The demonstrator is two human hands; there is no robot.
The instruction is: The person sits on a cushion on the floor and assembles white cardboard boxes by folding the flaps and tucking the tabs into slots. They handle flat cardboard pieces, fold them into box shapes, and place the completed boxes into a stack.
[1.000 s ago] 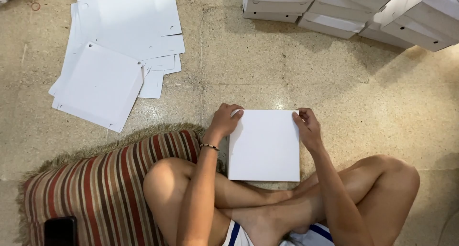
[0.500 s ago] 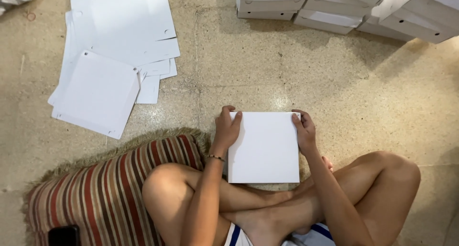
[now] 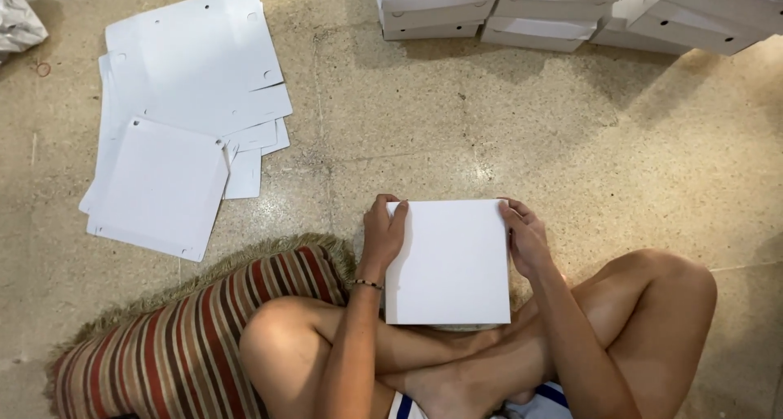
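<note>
Holding a white box [image 3: 449,260] over crossed legs: left hand [image 3: 383,233] grip pinching its left edge, right hand [image 3: 526,238] grip pinching its right edge.

Bare floor [image 3: 489,134] ahead open; flat sheets [image 3: 179,142] left, stacked boxes [image 3: 563,15] beyond, cushion [image 3: 179,346] near-left.

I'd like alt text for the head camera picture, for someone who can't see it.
Seen from above, a person sitting cross-legged on a speckled floor holds a white box by its sides with the left hand and right hand. A striped cushion lies by the left knee, flat white cardboard sheets farther left, and stacked white boxes ahead.
</note>
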